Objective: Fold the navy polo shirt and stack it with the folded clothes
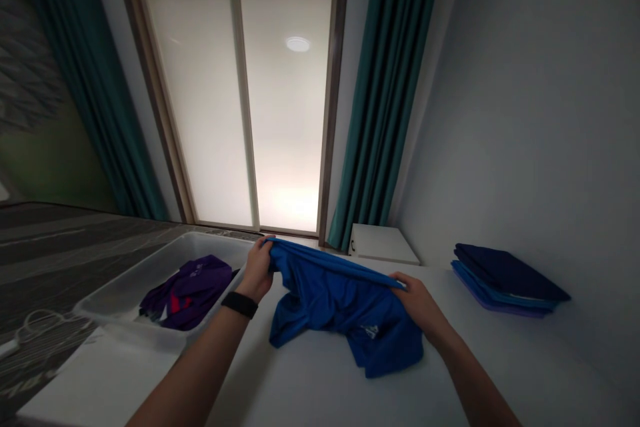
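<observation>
A bright blue shirt (340,310) hangs between my two hands above a white table (310,393). My left hand (257,270) is closed on the shirt's upper left edge, and a black band sits on that wrist. My right hand (420,303) is closed on the upper right edge. The top hem is pulled taut between them, while the lower part of the shirt droops in folds onto the table.
A clear plastic bin (125,290) at the left holds a purple garment (193,290). A stack of folded dark blue and purple clothes (505,273) lies at the right by the wall. A white cabinet (383,245), teal curtains and a frosted sliding door stand behind.
</observation>
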A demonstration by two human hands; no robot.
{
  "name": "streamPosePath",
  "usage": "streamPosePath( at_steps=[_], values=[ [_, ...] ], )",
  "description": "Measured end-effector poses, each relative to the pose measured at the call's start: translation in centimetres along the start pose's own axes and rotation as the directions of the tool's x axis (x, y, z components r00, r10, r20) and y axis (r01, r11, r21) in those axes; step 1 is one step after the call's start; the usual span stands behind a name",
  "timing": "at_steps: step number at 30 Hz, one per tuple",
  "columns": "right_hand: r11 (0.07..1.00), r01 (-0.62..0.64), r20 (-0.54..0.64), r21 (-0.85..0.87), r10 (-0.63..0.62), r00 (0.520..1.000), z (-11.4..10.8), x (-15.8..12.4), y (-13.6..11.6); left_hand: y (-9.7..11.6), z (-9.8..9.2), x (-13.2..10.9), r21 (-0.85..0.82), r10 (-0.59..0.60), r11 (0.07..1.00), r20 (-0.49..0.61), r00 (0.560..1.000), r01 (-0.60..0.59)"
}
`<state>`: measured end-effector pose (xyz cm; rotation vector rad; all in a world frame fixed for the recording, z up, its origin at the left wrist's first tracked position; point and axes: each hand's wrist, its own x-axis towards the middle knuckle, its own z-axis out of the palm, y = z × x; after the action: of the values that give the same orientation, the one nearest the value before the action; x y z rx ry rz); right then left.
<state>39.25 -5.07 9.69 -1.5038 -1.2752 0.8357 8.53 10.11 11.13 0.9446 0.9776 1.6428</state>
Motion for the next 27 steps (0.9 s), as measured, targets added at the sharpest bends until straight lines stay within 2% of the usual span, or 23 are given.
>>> streamPosePath(
  at_steps=[3,6,10,12,15,17,19,22,23,24,26,27],
  values=[
    [0.991,-0.034,-0.022,0.129,0.037,0.999,-0.9,-0.3,-2.9,-0.1,0.3,0.2,-0.026,0.042,0.999,-0.023,0.999,-0.043],
    [0.995,0.048,0.002,0.091,-0.049,0.999,-1.4,-0.3,-4.0,-0.3,0.1,0.5,0.015,0.077,0.997,-0.034,0.996,-0.077],
    [0.969,0.165,0.022,-0.184,-0.164,0.986,-1.0,0.4,-1.8,-1.7,-1.0,0.0,0.178,0.085,0.981,-0.007,0.996,-0.082],
    [0.94,0.182,0.044,-0.29,-0.177,0.983,-0.5,0.9,-0.2,-2.7,-1.6,-0.9,0.281,0.063,0.956,0.074,0.995,-0.082],
    [0.893,0.181,-0.005,-0.411,-0.201,0.98,0.0,1.3,1.6,-4.1,-2.2,-2.4,0.421,0.011,0.9,0.242,0.97,-0.115],
    [0.877,0.178,-0.031,-0.446,-0.214,0.976,0.1,1.4,2.4,-4.8,-2.6,-3.1,0.495,-0.006,0.854,0.317,0.948,-0.16],
    [0.881,0.185,-0.021,-0.435,-0.216,0.976,0.0,1.3,2.9,-5.0,-3.0,-3.2,0.55,0.012,0.808,0.345,0.938,-0.212],
    [0.913,0.196,-0.006,-0.357,-0.212,0.977,0.0,0.9,2.9,-4.6,-3.3,-3.4,0.616,0.12,0.723,0.333,0.935,-0.312],
    [0.93,0.196,-0.002,-0.311,-0.207,0.978,0.1,0.7,2.7,-4.3,-3.3,-3.7,0.644,0.193,0.663,0.348,0.918,-0.383],
    [0.947,0.193,0.003,-0.256,-0.198,0.98,0.2,0.5,2.3,-3.9,-3.1,-4.2,0.661,0.255,0.587,0.396,0.882,-0.467],
    [0.972,0.182,0.022,-0.15,-0.18,0.983,0.6,0.1,1.1,-3.2,-2.4,-5.7,0.629,0.282,0.431,0.588,0.758,-0.648],
    [0.977,0.182,0.033,-0.115,-0.179,0.983,0.8,-0.1,0.5,-2.9,-2.0,-6.6,0.568,0.212,0.404,0.705,0.677,-0.717]
  ],
)
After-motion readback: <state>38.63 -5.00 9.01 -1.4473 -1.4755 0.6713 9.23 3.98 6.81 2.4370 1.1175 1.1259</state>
